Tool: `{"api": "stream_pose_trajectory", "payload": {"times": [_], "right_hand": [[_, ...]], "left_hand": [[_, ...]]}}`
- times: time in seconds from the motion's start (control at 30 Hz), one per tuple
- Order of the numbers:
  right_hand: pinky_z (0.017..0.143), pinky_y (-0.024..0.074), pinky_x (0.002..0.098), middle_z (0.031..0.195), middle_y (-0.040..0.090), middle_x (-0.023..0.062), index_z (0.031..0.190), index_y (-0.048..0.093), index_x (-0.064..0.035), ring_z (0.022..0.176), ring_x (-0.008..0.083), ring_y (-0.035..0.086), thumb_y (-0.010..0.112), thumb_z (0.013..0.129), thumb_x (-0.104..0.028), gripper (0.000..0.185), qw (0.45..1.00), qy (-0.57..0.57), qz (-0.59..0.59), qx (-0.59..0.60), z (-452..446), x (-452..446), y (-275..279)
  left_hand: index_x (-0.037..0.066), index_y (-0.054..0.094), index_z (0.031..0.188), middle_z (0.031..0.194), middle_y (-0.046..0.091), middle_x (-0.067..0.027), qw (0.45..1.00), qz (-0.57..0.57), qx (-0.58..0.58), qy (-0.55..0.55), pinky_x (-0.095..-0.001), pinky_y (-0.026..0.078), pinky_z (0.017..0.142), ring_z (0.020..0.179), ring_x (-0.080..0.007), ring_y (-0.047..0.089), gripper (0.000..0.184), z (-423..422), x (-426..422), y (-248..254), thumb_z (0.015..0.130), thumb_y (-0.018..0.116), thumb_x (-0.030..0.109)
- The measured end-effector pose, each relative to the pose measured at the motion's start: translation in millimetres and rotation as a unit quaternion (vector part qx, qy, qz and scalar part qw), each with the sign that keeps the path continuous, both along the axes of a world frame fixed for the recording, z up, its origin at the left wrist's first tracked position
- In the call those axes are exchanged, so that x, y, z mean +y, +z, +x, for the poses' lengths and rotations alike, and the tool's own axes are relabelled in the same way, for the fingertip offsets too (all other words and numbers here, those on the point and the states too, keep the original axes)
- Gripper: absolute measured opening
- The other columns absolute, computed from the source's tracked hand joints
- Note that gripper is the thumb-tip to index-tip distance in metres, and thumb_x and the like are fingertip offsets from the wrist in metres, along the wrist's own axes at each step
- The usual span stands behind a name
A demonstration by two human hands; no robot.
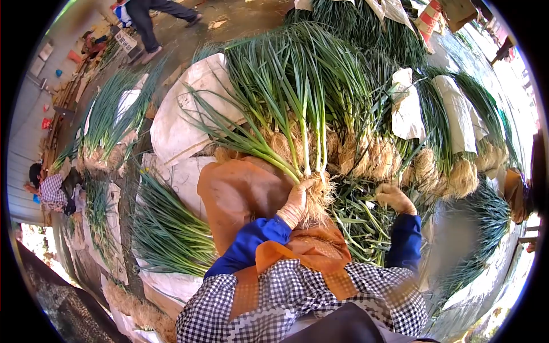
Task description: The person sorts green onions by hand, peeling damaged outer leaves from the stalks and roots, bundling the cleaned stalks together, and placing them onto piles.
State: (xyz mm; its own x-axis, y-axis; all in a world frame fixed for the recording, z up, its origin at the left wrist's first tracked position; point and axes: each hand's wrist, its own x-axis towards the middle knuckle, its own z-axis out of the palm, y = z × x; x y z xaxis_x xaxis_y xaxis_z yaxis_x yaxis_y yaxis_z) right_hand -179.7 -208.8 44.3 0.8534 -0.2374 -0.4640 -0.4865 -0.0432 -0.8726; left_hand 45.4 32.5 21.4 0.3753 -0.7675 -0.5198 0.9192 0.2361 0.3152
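Note:
My left hand is closed around the lower stems of a few green onions, just above their pale stringy roots. Their long green leaves fan up and away from me. Over my lap lies an orange-brown apron, and the held roots hang in front of it. To the right, my right hand is curled with its fingers together above a heap of loose leaves and stalks. Whether anything is between those fingers is hidden.
Rooted bundles line up ahead and to the right, some under white sacking. Another leafy pile lies at my left. A person in a checked top sits far left; another person's dark-trousered legs are at upper left.

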Motion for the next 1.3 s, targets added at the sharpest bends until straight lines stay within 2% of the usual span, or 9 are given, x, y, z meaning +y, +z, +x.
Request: {"api": "stream_pose_trajectory", "payload": {"times": [0.17, 0.33, 0.4, 0.67, 0.83, 0.9, 1.0, 1.17, 1.3], "right_hand": [[0.088, 0.046, 0.0307, 0.113, 0.061, 0.009, 0.11, 0.06, -0.0091, 0.101, 0.0228, 0.059, 0.052, 0.088, -0.022, 0.026, 0.835, 0.106, -0.534, 0.076, 19.2, 1.4, -67.4], [0.104, 0.0286, 0.0333, 0.13, 0.046, 0.0144, 0.133, 0.035, -0.0033, 0.122, 0.0237, 0.041, 0.033, 0.095, -0.042, 0.054, 0.949, -0.177, 0.056, -0.255, 178.1, 84.3, 42.3], [0.074, 0.0494, 0.0313, 0.106, 0.059, 0.0128, 0.134, 0.032, -0.0024, 0.09, 0.0177, 0.059, 0.032, 0.093, -0.051, 0.064, 0.918, -0.161, 0.321, -0.168, 225.2, 86.9, -26.4], [0.051, 0.036, 0.0228, 0.057, 0.051, -0.003, 0.063, 0.06, -0.0063, 0.054, 0.0073, 0.044, 0.055, 0.089, -0.03, 0.035, 0.989, -0.091, 0.003, -0.113, 122.2, 126.0, 57.0], [0.069, 0.0446, 0.0287, 0.09, 0.062, 0.005, 0.099, 0.057, -0.0022, 0.08, 0.0152, 0.056, 0.054, 0.087, -0.044, 0.043, 0.972, -0.2, -0.044, -0.118, 128.8, 84.4, 3.6], [0.073, 0.0481, 0.0303, 0.104, 0.061, 0.0121, 0.106, 0.057, -0.0049, 0.088, 0.02, 0.06, 0.054, 0.086, -0.043, 0.043, 0.992, 0.015, -0.125, -0.025, 147.0, 82.5, 3.8], [0.053, 0.0469, 0.0376, 0.063, 0.058, 0.0062, 0.081, 0.061, -0.0111, 0.058, 0.0272, 0.059, 0.056, 0.084, -0.029, 0.019, 0.788, 0.089, -0.561, -0.237, 155.7, 97.6, -15.9], [0.046, 0.0435, 0.0357, 0.058, 0.054, 0.0073, 0.072, 0.06, -0.009, 0.047, 0.0244, 0.053, 0.054, 0.085, -0.025, 0.022, 0.836, 0.203, -0.424, -0.285, 119.8, 116.0, -18.9], [0.074, 0.0494, 0.0343, 0.097, 0.064, 0.0126, 0.101, 0.063, -0.01, 0.081, 0.0282, 0.062, 0.051, 0.087, -0.041, 0.037, 0.914, 0.38, -0.14, -0.035, 79.8, 119.6, 58.2]], "left_hand": [[-0.002, 0.058, 0.102, 0.088, 0.064, -0.0083, 0.996, 0.001, -0.084, 0.015, -0.0266, 0.053, 0.066, 0.074, -0.0169, 0.062, 0.027, 22.2, 14.6, 48.0, 0.083, 0.055, 0.017], [-0.002, 0.058, 0.104, 0.095, 0.063, -0.0075, 0.998, -0.036, -0.059, -0.009, -0.0294, 0.05, 0.076, 0.079, -0.0164, 0.06, 0.028, 36.8, 22.9, 52.0, 0.084, 0.053, 0.018], [-0.002, 0.058, 0.103, 0.092, 0.064, -0.0075, 0.994, -0.027, -0.108, 0.008, -0.0295, 0.05, 0.077, 0.079, -0.0168, 0.061, 0.026, 43.8, 20.2, 42.4, 0.084, 0.052, 0.015], [-0.002, 0.059, 0.102, 0.091, 0.064, -0.0097, 0.994, 0.068, -0.078, 0.032, -0.0328, 0.053, 0.069, 0.077, -0.0197, 0.062, 0.024, 30.6, 21.3, 38.2, 0.084, 0.051, 0.011], [-0.003, 0.058, 0.104, 0.092, 0.063, -0.0106, 1.0, 0.011, -0.027, -0.004, -0.0307, 0.053, 0.071, 0.08, -0.0206, 0.062, 0.023, 6.3, 3.0, 10.8, 0.084, 0.049, 0.004], [-0.002, 0.058, 0.106, 0.096, 0.062, -0.0106, 0.992, 0.029, -0.124, -0.016, -0.0301, 0.051, 0.076, 0.086, -0.0201, 0.061, 0.024, 1.7, -1.4, -10.0, 0.083, 0.05, 0.003], [-0.003, 0.059, 0.102, 0.091, 0.062, -0.0094, 0.991, 0.068, -0.119, -0.013, -0.0296, 0.052, 0.072, 0.081, -0.0188, 0.061, 0.021, 2.8, -1.7, -26.7, 0.082, 0.052, 0.003], [-0.002, 0.06, 0.099, 0.087, 0.064, -0.0109, 0.987, 0.098, -0.123, 0.004, -0.0318, 0.054, 0.064, 0.072, -0.0201, 0.063, 0.019, 8.0, -4.5, -38.3, 0.085, 0.051, 0.008], [-0.002, 0.059, 0.101, 0.089, 0.064, -0.0111, 0.994, 0.057, -0.091, 0.008, -0.0333, 0.054, 0.069, 0.076, -0.0215, 0.064, 0.021, 16.6, -9.3, -46.0, 0.086, 0.049, 0.009]]}}
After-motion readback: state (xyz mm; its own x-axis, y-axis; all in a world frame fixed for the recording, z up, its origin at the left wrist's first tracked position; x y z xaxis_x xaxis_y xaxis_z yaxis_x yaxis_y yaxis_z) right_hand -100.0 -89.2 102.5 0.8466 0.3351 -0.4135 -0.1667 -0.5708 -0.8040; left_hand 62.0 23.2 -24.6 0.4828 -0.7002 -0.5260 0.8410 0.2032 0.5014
